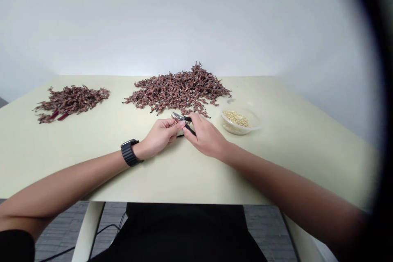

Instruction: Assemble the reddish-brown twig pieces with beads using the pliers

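Head view, item one: black-handled snips [188, 125], tips pointing left, gripped in the right hand [205, 136], its fingers wrapped closed around the handles. Item two: small reddish-brown sprig [176, 118], pinched between the fingers of the left hand [159, 136] and touching the snip tips, above the near middle of the bench [291, 139]. The work in hand appears to be trimming this sprig; the grip calls for a steady pinch and a squeeze of the handles. Around: black link-strap wristwatch [130, 152] on the left wrist. Far centre, large heap of reddish-brown sprigs [181, 92], its edge just beyond the hands. Far left, smaller heap of darker sprigs [71, 102]. Right, clear plastic bowl [233, 128] holding pale golden bits [236, 118]. Nothing obstructs the hands.
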Motion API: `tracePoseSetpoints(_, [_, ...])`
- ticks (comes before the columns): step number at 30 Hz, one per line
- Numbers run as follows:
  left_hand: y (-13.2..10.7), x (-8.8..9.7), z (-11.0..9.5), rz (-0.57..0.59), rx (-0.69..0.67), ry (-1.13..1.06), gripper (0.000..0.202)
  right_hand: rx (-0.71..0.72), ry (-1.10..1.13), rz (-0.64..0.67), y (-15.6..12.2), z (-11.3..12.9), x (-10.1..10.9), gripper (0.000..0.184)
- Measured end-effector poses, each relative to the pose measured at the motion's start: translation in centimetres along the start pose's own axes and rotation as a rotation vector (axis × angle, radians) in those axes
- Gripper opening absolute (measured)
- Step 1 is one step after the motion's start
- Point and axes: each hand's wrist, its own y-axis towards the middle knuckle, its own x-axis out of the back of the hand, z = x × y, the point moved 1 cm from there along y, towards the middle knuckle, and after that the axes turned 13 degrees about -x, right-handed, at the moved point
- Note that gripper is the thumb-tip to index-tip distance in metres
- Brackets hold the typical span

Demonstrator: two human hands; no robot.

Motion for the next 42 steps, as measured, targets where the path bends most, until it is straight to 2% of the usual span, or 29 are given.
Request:
tracePoseSetpoints(7, [-0.1, 0.0, -0.2, 0.013, -0.003, -0.003, 0.047, 0.018, 0.034, 0.042, 0.1, -0.1, 0.1, 0.035])
tracePoseSetpoints(12, [0.3, 0.2, 0.3, -0.022, -0.058, 0.092, 0.043, -0.004, 0.000, -0.024, 0.4, -0.4, 0.5, 0.032])
tracePoseSetpoints(15, [0.8, 0.8, 0.7, -0.042, -0.059, 0.058, 0.029, -0.010, -0.013, -0.042, 0.5, -0.5, 0.9, 0.032])
tracePoseSetpoints(18, [1.3, 1.8, 0.8, -0.059, -0.050, 0.061, 0.030, -0.003, -0.021, -0.033, 0.7, -0.5, 1.5, 0.034])
tracePoseSetpoints(22, [1.9, 3.3, 0.7, -0.056, -0.056, 0.236, 0.033, -0.004, -0.083, 0.004, 0.5, -1.1, 2.0, 0.034])
tracePoseSetpoints(25, [2.0, 4.0, 0.9, 0.003, -0.086, 0.409, 0.035, -0.005, -0.118, 0.018, 0.0, -2.0, 1.7, 0.032])
tracePoseSetpoints(29, [1.9, 3.9, 1.4, 0.082, -0.125, 0.508, 0.037, 0.031, -0.137, 0.032, -0.4, -2.7, 0.9, 0.028])
tracePoseSetpoints(35, [1.4, 3.0, 1.2, 0.127, -0.229, 0.596, 0.032, 0.059, -0.167, 0.025, -0.3, -2.9, 0.7, 0.030])
tracePoseSetpoints(42, [1.3, 2.7, 1.3, 0.152, -0.179, 0.601, 0.029, 0.141, -0.185, 0.020, -0.2, -3.1, 0.8, 0.034])
